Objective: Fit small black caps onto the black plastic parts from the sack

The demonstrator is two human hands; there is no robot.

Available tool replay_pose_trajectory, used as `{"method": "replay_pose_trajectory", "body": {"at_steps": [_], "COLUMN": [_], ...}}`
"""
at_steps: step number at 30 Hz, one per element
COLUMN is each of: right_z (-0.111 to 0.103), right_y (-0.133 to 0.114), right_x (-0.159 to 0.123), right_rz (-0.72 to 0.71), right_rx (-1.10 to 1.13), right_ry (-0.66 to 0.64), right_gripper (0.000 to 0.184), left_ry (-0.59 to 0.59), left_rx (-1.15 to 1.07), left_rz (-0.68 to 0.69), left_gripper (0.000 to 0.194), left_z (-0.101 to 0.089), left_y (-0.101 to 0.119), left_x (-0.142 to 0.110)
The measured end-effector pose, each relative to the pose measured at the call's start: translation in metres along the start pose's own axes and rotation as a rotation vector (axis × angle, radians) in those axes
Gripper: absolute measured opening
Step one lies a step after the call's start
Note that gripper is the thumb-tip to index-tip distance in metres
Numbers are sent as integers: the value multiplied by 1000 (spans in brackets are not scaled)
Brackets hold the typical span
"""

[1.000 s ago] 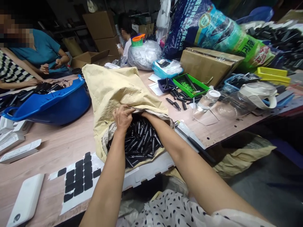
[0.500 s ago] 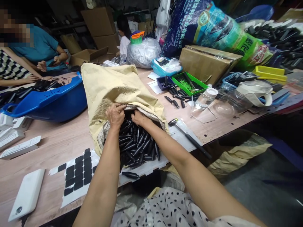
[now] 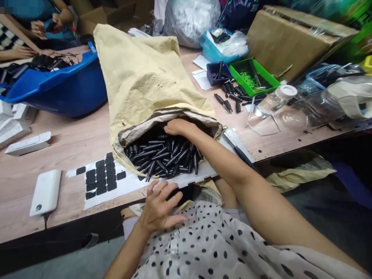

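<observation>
A yellow woven sack (image 3: 145, 73) lies on the table, its mouth facing me. Inside the mouth is a heap of black tapered tube-like parts (image 3: 165, 155). My right hand (image 3: 178, 127) reaches into the opening above the heap, fingers curled and partly hidden in shadow; whether anything is in them does not show. In front of the table edge, below the sack mouth, my left hand (image 3: 161, 205) is open, fingers spread, holding nothing. A sheet of black stickers (image 3: 101, 178) lies left of the sack mouth.
A blue basin (image 3: 66, 89) of black parts stands left, near another person's hands (image 3: 39, 29). Right of the sack are a green tray (image 3: 247, 83), a clear bottle (image 3: 274, 102), a hammer (image 3: 236, 147) and a cardboard box (image 3: 290, 46). A white power bank (image 3: 45, 192) lies front left.
My left hand has let go of the sack's rim and come back toward my body, opening. My right hand stays inside the mouth. The view has tilted down.
</observation>
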State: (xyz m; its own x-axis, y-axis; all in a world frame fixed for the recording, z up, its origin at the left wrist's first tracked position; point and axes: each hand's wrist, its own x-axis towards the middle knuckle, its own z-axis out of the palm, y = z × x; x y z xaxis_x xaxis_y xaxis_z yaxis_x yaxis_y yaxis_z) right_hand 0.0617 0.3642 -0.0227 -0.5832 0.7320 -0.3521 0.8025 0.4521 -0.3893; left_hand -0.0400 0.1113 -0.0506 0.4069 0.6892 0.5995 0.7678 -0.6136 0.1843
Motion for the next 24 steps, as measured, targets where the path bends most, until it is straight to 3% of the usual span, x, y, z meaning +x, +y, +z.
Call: {"method": "replay_pose_trajectory", "body": {"at_steps": [2, 4, 7, 10, 14, 17, 20, 24], "right_z": [-3, -3, 3, 16, 36, 52, 72, 93], "right_y": [1, 5, 16, 32, 56, 82, 115, 146], "right_x": [-27, -53, -86, -116, -162, -195, -218, -229], "right_rz": [-82, -203, -304, -298, -170, 12, 190, 262], "right_rx": [-6, 24, 149, 280, 307, 225, 99, 54], "right_ry": [27, 165, 335, 501, 816, 1079, 1180, 1193], "right_gripper": [52, 49, 43, 40, 33, 26, 25, 32], "left_ry": [-131, -145, -116, -48, 90, 210, 291, 289], "left_rx": [113, 135, 71, -34, -97, -30, 95, 180], "left_rz": [31, -45, -107, -118, -223, -328, -461, -584], "left_gripper": [22, 24, 26, 21, 15, 17, 14, 21], "left_z": [9, 18, 24, 19, 10, 10, 13, 19], "left_y": [12, 10, 0, 0, 9, 9, -2, -18], "left_x": [-30, -45, -45, -39, -36, -30, -20, -9]}}
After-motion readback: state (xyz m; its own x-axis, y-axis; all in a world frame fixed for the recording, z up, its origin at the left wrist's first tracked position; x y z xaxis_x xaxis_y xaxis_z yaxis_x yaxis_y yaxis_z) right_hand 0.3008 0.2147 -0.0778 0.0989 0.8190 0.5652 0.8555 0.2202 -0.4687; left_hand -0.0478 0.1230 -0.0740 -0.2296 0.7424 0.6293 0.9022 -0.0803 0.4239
